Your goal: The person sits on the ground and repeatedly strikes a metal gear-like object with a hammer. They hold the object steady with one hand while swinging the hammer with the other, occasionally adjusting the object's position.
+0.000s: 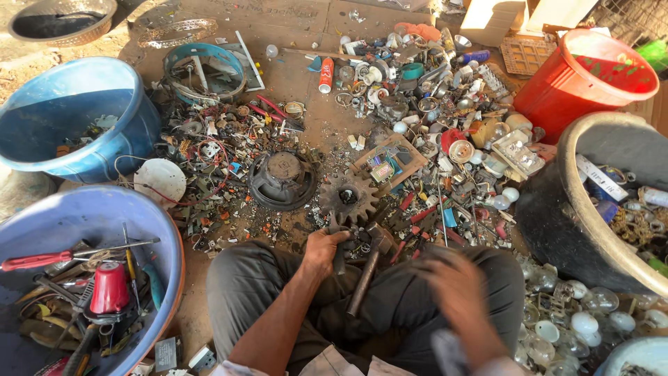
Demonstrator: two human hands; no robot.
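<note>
I sit cross-legged on the ground in dark grey trousers. My left hand (322, 251) is closed around a small dark metal part right in front of a rusty toothed gear (348, 198). A hammer (369, 268) rests between my knees, head toward the gear and handle pointing back at me, with neither hand on it. My right hand (456, 285) hovers over my right knee, blurred by motion; its fingers look spread and nothing shows in it. A round black speaker (282, 179) lies left of the gear.
Scrap parts, wires and bulb bases litter the ground ahead. A blue tub (66, 97) and a basin of tools (163, 240) stand at left. At right are a red bucket (557, 90), a black tub (550, 216) of scrap and a heap of glass bulbs (577, 320).
</note>
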